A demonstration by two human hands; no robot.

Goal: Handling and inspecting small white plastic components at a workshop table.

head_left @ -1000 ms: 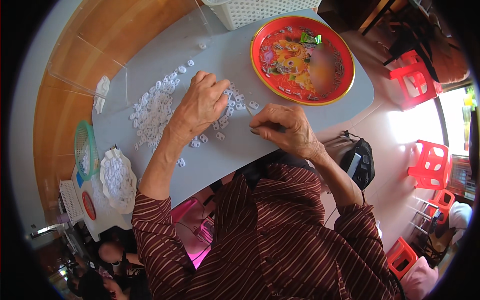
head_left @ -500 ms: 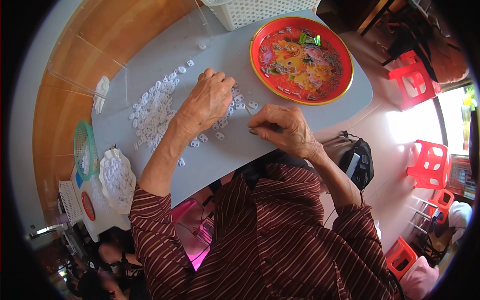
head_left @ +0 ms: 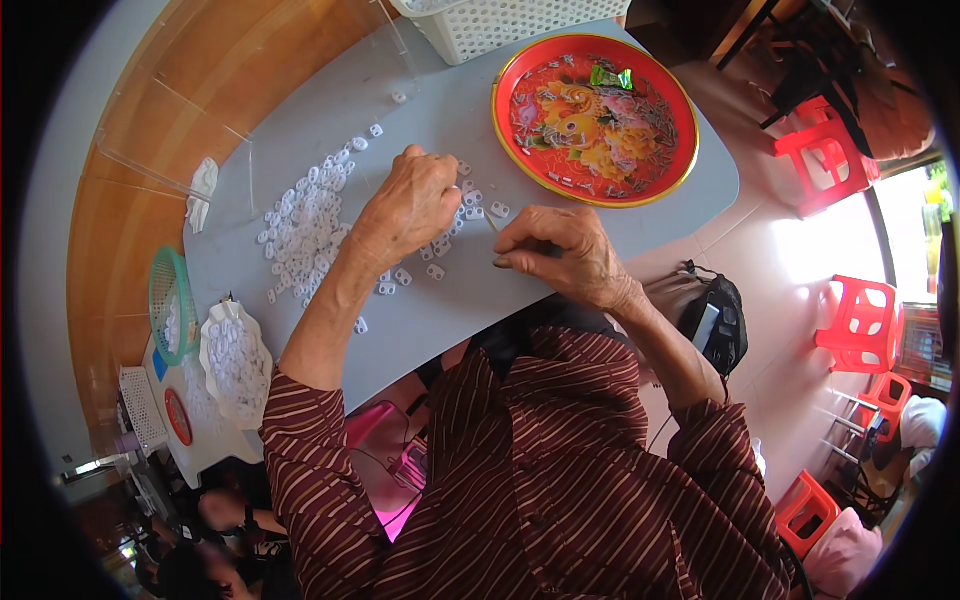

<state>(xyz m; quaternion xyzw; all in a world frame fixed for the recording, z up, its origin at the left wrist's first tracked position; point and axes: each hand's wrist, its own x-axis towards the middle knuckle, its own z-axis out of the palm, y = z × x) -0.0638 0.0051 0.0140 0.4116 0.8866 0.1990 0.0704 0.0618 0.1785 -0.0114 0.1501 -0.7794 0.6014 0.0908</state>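
Observation:
My left hand [head_left: 412,205] is closed with its fingers curled down, just right of a heap of small white plastic pieces [head_left: 303,235]. Its fingertips are hidden, so what they hold is not visible. My right hand [head_left: 568,250] is closed in a pinch at the table's near side; a thin pale sliver [head_left: 491,223] shows by its fingers, and I cannot make out what they grip. Loose white two-holed pieces [head_left: 436,271] lie between and around both hands. Beyond the right hand sits a round red tray [head_left: 507,100] with a floral pattern, scattered with small thin grey pieces.
A green wrapper [head_left: 611,77] lies in the tray. At the far edge stands a white perforated basket [head_left: 480,32]. To the left are a white scalloped dish [head_left: 262,395] of white pieces and a green basket [head_left: 158,300]. Red stools [head_left: 858,320] stand at right.
My left hand has lowered slightly, its fingers curling further inward. The right hand keeps its pinch in nearly the same place. The whole view has shifted a little.

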